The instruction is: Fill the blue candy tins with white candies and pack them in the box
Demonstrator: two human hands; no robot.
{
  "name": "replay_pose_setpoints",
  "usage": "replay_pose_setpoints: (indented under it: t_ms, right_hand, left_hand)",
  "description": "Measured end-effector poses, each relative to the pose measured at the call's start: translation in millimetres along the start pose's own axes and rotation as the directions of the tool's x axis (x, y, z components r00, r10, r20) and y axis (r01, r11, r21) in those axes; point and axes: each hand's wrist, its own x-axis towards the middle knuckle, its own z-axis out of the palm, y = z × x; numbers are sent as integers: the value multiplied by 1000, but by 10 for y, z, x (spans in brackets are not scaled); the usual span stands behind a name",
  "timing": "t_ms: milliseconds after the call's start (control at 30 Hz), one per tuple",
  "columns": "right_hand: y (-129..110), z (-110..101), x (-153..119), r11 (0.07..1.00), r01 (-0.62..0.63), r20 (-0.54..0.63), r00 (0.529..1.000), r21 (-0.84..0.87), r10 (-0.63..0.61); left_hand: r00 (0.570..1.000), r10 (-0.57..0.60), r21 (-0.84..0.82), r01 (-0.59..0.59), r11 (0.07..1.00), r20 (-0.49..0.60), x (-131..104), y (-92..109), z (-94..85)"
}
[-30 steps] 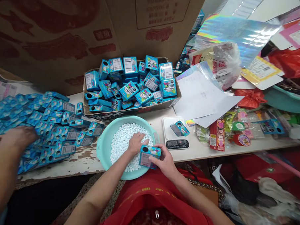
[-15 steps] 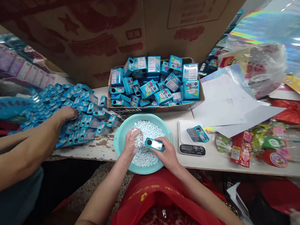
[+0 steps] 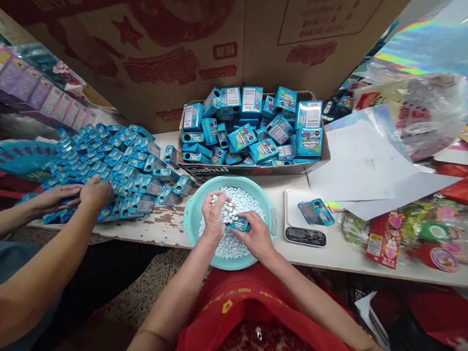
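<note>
A round turquoise basin [image 3: 190, 234] of small white candies [image 3: 231, 248] stands at the table's front edge. Over its left half, my left hand [image 3: 214, 212] is curled around a cluster of white candies, some showing at its fingertips. My right hand [image 3: 258, 234] grips a small blue box [image 3: 241, 224] over the basin's right half, beside those candies. Behind the basin, a cardboard tray [image 3: 257, 170] holds several blue boxes [image 3: 242, 138]. To the right, a clear-sided blue box [image 3: 316, 212] lies tilted on a white scale [image 3: 291, 204] with a black display panel.
At left, a co-worker's hands [image 3: 95, 194] are at a large group of blue boxes [image 3: 136, 159]. A big cardboard carton [image 3: 228, 51] rises behind the tray. White sheets [image 3: 367, 164], plastic bags [image 3: 428, 105] and colourful packets [image 3: 386, 238] lie at right.
My left hand has lifted from the candies with a cluster in it. The blue box in my right hand has turned and tilted. The co-worker's second hand has come into view.
</note>
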Motion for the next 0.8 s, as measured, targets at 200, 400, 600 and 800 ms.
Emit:
replay_pose_setpoints:
  t_ms: [200, 400, 600, 800]
  right_hand:
    - [13, -73, 36, 999, 3, -33, 999, 35, -2]
    - [37, -88, 57, 997, -27, -36, 999, 67, 30]
    - [49, -36, 100, 996, -52, -8, 999, 77, 53]
    - [-2, -20, 126, 992, -56, -40, 997, 114, 61]
  left_hand:
    - [998, -12, 12, 11, 1000, 58, 0, 44, 76]
    - [998, 16, 65, -20, 998, 59, -22, 22, 102]
    - [997, 61, 118, -67, 991, 47, -6, -48, 84]
    - [990, 132, 160, -137, 978, 43, 24, -28, 63]
